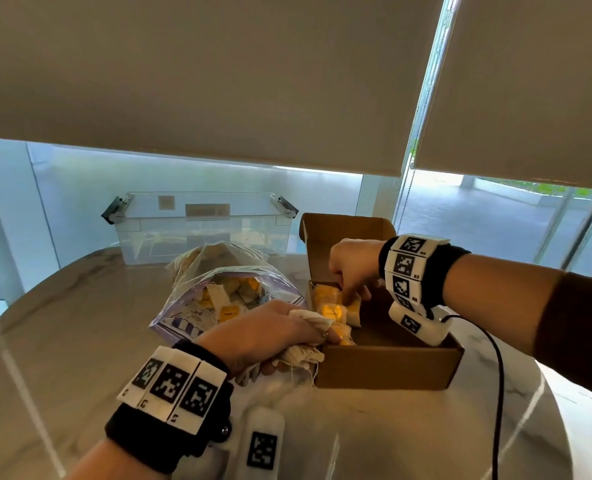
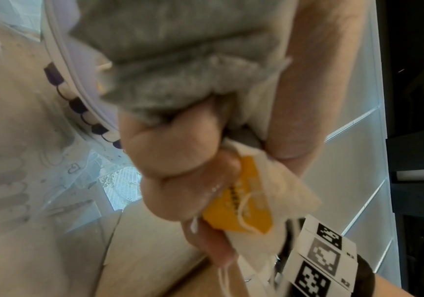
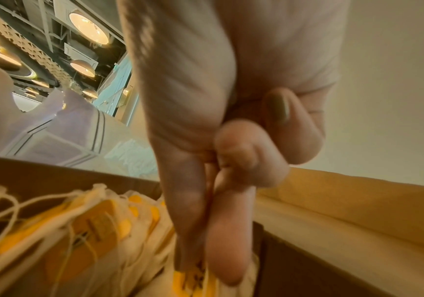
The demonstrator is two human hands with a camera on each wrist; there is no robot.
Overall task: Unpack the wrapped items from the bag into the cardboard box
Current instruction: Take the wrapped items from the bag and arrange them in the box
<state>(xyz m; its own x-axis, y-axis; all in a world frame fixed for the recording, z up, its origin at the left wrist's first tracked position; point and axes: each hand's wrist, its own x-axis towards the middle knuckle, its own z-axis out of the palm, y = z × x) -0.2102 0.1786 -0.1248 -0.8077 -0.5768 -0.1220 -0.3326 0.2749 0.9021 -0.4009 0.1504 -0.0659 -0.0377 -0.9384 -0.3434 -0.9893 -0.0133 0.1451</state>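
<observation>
A brown cardboard box (image 1: 388, 368) stands open on the table, its lid flap up at the back. Several wrapped items (image 1: 329, 303) with yellow tags stand in a row at its left end, also seen in the right wrist view (image 3: 91, 227). My right hand (image 1: 351, 292) reaches down into the box; thumb and forefinger (image 3: 210, 267) pinch one wrapped item in that row. My left hand (image 1: 308, 336) grips a bunch of white wrapped items (image 2: 243, 211) by the box's left wall. The clear zip bag (image 1: 218, 292) lies open left of the box with more items inside.
A clear plastic bin (image 1: 201, 230) with grey latches stands at the back of the round marble table (image 1: 80, 323). A second filled bag (image 1: 197, 254) lies behind the first. A black cable (image 1: 498, 375) runs down the table right of the box.
</observation>
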